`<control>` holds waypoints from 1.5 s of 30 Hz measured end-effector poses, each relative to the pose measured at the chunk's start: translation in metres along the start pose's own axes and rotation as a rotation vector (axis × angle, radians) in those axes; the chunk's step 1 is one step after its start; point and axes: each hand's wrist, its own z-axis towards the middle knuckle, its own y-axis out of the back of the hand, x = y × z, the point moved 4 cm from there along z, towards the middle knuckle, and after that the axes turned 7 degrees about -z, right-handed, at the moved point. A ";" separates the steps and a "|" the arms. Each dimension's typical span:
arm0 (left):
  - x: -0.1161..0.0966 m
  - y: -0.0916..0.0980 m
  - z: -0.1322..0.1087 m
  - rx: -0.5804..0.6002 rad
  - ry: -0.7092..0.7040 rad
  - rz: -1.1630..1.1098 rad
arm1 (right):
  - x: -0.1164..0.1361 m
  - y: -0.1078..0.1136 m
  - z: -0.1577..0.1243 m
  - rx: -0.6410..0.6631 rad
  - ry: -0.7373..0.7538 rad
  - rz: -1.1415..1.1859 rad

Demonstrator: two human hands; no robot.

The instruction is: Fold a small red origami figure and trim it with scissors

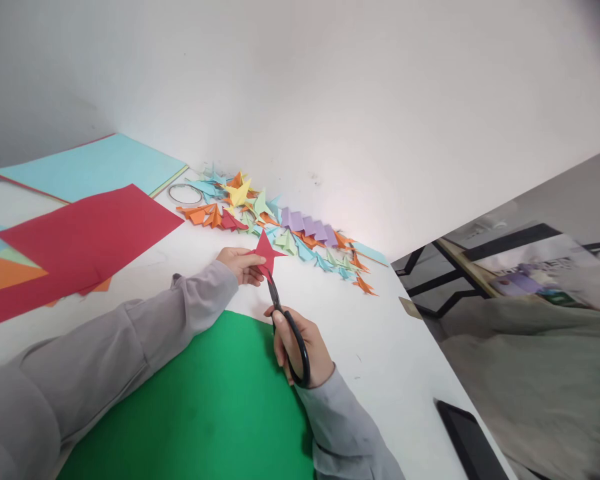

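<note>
My left hand (241, 264) pinches a small red folded paper shape (267, 253) with pointed tips, held just above the white table (380, 340). Black-handled scissors (286, 327) are gripped in my right hand (300, 347), fingers through the loops. The blades point up and away from me and meet the lower edge of the red shape. Both arms wear grey sleeves. A large green paper sheet (205, 407) lies under my right wrist and left forearm.
A big red sheet (80, 240) lies at left over orange and light-blue sheets (95, 167). Several coloured folded paper figures (280, 227) line the wall, beside a tape ring (185, 194). A dark phone (467, 440) rests near the table's right edge.
</note>
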 end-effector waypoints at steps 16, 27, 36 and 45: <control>-0.001 0.009 0.006 -0.081 -0.066 -0.134 | -0.003 0.003 -0.003 -0.050 -0.044 0.064; -0.001 0.008 0.004 -0.069 -0.074 -0.148 | -0.041 0.061 0.015 -0.804 -0.094 -0.703; -0.001 0.011 0.002 -0.059 -0.117 -0.194 | -0.064 0.076 0.031 -0.866 -0.100 -0.930; -0.002 0.010 0.003 -0.077 -0.149 -0.172 | -0.047 0.079 0.021 -0.923 -0.203 -0.944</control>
